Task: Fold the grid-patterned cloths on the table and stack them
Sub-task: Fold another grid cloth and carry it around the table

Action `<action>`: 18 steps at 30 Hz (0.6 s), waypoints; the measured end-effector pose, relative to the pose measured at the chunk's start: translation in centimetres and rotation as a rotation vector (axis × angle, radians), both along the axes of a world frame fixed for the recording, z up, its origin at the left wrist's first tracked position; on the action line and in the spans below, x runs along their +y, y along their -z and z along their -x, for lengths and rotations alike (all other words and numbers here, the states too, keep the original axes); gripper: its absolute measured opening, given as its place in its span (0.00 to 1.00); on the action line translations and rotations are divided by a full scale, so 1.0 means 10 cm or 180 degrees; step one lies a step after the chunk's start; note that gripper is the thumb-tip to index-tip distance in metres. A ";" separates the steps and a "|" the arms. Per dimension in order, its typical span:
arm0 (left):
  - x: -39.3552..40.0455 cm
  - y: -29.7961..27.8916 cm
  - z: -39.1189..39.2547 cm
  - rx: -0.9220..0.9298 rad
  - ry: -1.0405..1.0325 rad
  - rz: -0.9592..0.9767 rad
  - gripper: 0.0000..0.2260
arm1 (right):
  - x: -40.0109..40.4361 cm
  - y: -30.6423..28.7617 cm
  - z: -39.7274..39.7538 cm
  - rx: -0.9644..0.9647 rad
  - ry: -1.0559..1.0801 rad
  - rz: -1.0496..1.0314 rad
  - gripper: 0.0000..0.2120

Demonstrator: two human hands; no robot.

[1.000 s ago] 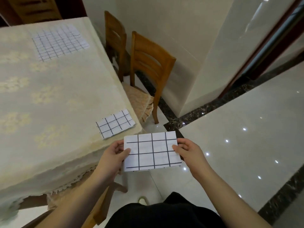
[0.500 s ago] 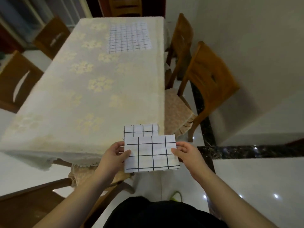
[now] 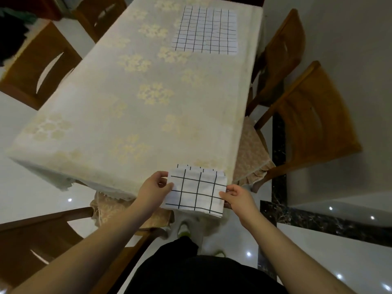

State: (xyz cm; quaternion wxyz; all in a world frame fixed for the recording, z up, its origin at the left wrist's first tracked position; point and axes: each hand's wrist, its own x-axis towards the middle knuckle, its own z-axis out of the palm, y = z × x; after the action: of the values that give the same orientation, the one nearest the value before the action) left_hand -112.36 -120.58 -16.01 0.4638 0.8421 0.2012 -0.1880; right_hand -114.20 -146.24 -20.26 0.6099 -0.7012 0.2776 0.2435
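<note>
Folded cloth (image 3: 196,190), white with a black grid, held at both short ends over the near right corner of the table (image 3: 131,107). Left hand (image 3: 153,188) pinches its left edge, thumb on top, fingers curled beneath; right hand (image 3: 238,197) pinches the right edge the same way. Both closed on the fabric. Step in hand looks like stacking: a 2nd folded cloth (image 3: 197,167) lies on the table corner just beyond, only its far strip showing past the held one. Next move, by my reading: lower the held piece squarely onto that one, edges aligned, then release both pinches together so the layers do not slide or spring open. Held cloth reads as a flat rectangle, several layers thick at its right end, near edge sagging slightly. 1 unfolded cloth (image 3: 204,30) lies spread flat at the far right end, well apart, not yet folded.
</note>
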 end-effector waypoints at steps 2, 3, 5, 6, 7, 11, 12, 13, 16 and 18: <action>-0.01 0.10 -0.12 -0.0022 0.0180 -0.0159 0.17 | 0.00 0.10 -0.09 0.0089 -0.0087 0.0169 0.11; -0.01 0.15 -0.18 -0.0002 0.0233 -0.0189 0.17 | 0.01 0.14 -0.13 0.0118 -0.0119 0.0248 0.09; 0.00 0.26 -0.28 0.0092 0.0319 -0.0250 0.17 | 0.04 0.18 -0.22 0.0128 -0.0140 0.0428 0.07; 0.00 0.32 -0.33 0.0148 0.0353 -0.0279 0.17 | 0.05 0.19 -0.26 0.0126 -0.0133 0.0516 0.06; 0.01 0.38 -0.37 0.0204 0.0388 -0.0301 0.17 | 0.07 0.21 -0.29 0.0122 -0.0133 0.0593 0.06; 0.02 0.55 -0.51 0.0243 0.0603 -0.0380 0.15 | 0.09 0.32 -0.36 0.0159 -0.0269 0.0977 0.06; 0.02 0.58 -0.53 0.0220 0.0642 -0.0396 0.15 | 0.09 0.34 -0.37 0.0179 -0.0290 0.1044 0.06; 0.02 0.60 -0.55 0.0190 0.0673 -0.0412 0.15 | 0.08 0.35 -0.37 0.0183 -0.0307 0.1110 0.06; 0.01 0.68 -0.59 0.0094 0.0781 -0.0436 0.15 | 0.08 0.35 -0.38 0.0102 -0.0368 0.1321 0.05; 0.01 0.72 -0.59 0.0028 0.0825 -0.0450 0.16 | 0.07 0.35 -0.39 0.0047 -0.0402 0.1408 0.05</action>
State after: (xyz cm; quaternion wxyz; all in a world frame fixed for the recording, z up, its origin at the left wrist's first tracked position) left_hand -106.42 -120.47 -23.19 0.3742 0.8907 0.1056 -0.2354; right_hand -110.32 -145.53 -23.72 0.4228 -0.8320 0.2843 0.2195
